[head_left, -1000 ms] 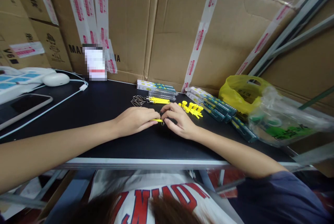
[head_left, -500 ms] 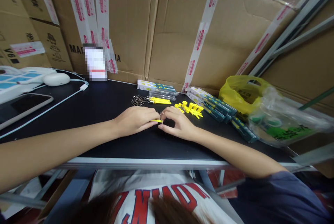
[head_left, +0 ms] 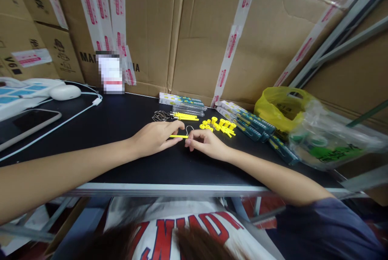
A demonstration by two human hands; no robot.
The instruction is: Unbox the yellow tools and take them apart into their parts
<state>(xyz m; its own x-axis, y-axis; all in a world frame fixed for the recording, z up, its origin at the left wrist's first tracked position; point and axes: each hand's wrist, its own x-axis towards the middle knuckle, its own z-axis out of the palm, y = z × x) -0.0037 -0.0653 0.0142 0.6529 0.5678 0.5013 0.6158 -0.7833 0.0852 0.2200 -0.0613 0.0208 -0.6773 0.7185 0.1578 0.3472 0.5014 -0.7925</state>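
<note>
My left hand point(head_left: 153, 138) holds a thin yellow stick point(head_left: 178, 136) between thumb and fingers, its index finger lifted above it. The stick points right, and its tip meets the fingertips of my right hand point(head_left: 209, 143). Pinched in those right fingertips is a bent metal wire hook point(head_left: 189, 127), its rounded loop standing up. Whether the wire passes through the stick's end is too small to tell. Just beyond lie several wire hooks point(head_left: 160, 116) in a heap, yellow sticks with metal ends point(head_left: 185, 117), clear tubes point(head_left: 190, 110) and small yellow plastic parts point(head_left: 224, 124).
Printed small boxes point(head_left: 247, 120) lie to the right, with another box group point(head_left: 178, 99) at the back. Beyond them are a yellow bag point(head_left: 266, 104) and a clear bag point(head_left: 330, 143). A phone point(head_left: 27, 128), cable point(head_left: 60, 124) and power strip point(head_left: 30, 90) occupy the left. Cardboard point(head_left: 200, 42) walls the back.
My left index finger has lifted and more of the yellow stick shows. My right fingers have closed into a tighter pinch, and the wire loop now stands clear above them.
</note>
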